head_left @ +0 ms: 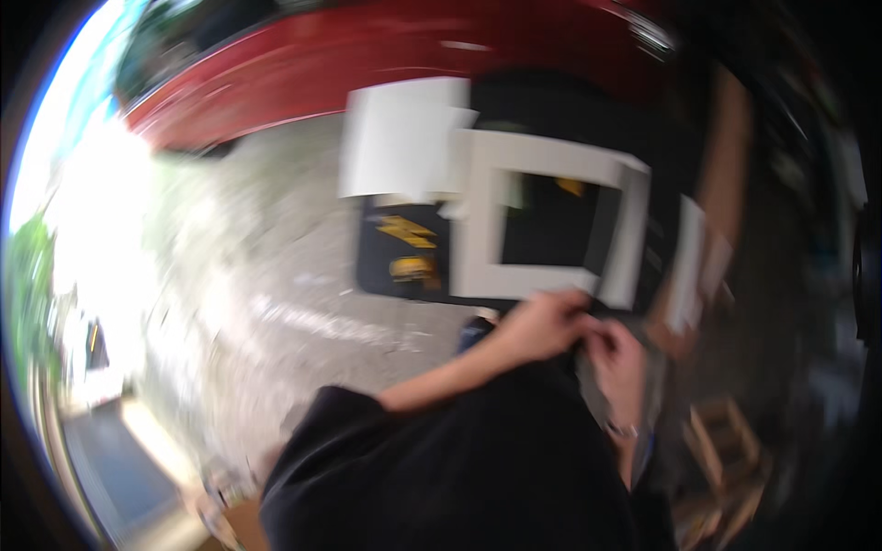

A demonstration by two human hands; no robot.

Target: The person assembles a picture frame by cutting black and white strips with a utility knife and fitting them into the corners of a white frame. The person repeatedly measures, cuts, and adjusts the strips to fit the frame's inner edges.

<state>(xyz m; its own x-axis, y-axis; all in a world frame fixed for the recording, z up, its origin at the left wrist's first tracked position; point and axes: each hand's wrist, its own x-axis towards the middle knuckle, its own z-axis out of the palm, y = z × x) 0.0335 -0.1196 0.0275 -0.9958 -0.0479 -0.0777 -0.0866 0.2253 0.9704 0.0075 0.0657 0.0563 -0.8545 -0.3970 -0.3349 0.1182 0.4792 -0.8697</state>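
My left hand (551, 323) and my right hand (616, 356) are close together at the near edge of a black-topped surface (542, 106). Both have their fingers closed in a pinch; motion blur hides what is between them. Just beyond the fingers lies a cream-white square frame (475, 230), flat, with a dark opening. A dark grey strip (604, 225) runs along the opening's right side, its near end close to my hands. Whether they touch it, I cannot tell. A white sheet (404, 138) lies partly off the far left corner.
Yellow markings (404, 231) show on the black top. A white strip (686, 266) sits at its right edge, beside a long tan shape (726, 156). Behind stands a red vehicle (367, 60). A wooden crate (721, 445) is at lower right, and grey concrete floor (248, 248) to the left.
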